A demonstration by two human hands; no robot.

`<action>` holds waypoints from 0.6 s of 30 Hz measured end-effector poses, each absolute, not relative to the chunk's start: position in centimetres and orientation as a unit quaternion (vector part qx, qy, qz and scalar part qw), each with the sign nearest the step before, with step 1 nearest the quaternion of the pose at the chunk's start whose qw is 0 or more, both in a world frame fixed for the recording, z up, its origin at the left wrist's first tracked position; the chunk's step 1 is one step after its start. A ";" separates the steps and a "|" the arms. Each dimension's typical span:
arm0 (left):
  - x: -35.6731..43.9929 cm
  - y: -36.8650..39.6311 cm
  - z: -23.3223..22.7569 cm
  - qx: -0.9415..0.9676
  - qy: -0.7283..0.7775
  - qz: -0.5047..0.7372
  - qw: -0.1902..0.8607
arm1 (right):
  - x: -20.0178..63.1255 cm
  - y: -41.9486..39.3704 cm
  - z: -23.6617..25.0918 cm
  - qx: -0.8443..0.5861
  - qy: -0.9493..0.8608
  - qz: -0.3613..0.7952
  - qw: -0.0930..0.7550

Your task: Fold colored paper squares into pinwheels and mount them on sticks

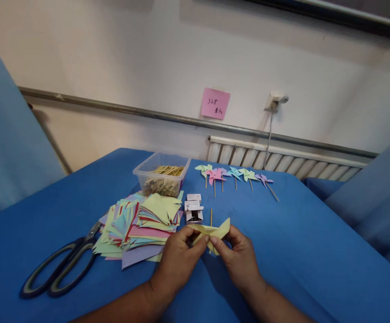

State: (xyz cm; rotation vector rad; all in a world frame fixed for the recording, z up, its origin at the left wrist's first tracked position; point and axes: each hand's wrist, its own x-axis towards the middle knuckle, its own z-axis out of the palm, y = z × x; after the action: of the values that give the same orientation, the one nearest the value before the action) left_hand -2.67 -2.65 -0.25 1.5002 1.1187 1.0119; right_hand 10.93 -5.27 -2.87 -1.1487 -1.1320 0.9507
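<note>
- Left hand (178, 258), right hand (240, 258): both pinched closed on 1 yellow paper pinwheel (222, 230), between them.
- Left of hands: paper stack (153, 231), 1 scissors (78, 246).
- Just beyond hands, nearest obstacle: 2 small boxes (192, 205), print illegible.
- Farther: 1 plastic tub (142, 176) of sticks (168, 170); 6 stick-mounted pinwheels (214, 175).
- Wall ahead: pink note (215, 107), "32" legible.

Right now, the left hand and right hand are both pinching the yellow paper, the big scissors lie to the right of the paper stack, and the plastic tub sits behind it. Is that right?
Not quite: the head view shows the scissors left of the paper stack, not right. The rest stands.
</note>
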 end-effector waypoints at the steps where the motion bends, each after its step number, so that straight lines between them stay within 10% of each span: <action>1: -2.6 -2.7 -0.1 0.614 0.464 0.415 0.485 | 10.9 -5.3 -2.8 -0.495 -0.490 0.405 0.592; 18: -2.4 -3.1 -0.2 0.601 0.485 0.430 0.469 | 10.8 -5.8 -2.5 -0.515 -0.549 0.309 0.581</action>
State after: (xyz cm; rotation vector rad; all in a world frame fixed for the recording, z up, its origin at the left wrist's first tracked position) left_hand -2.35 -3.05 -0.19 1.4728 1.1892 1.0533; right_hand 10.75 -5.84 -2.47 -1.2021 -1.2834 0.7209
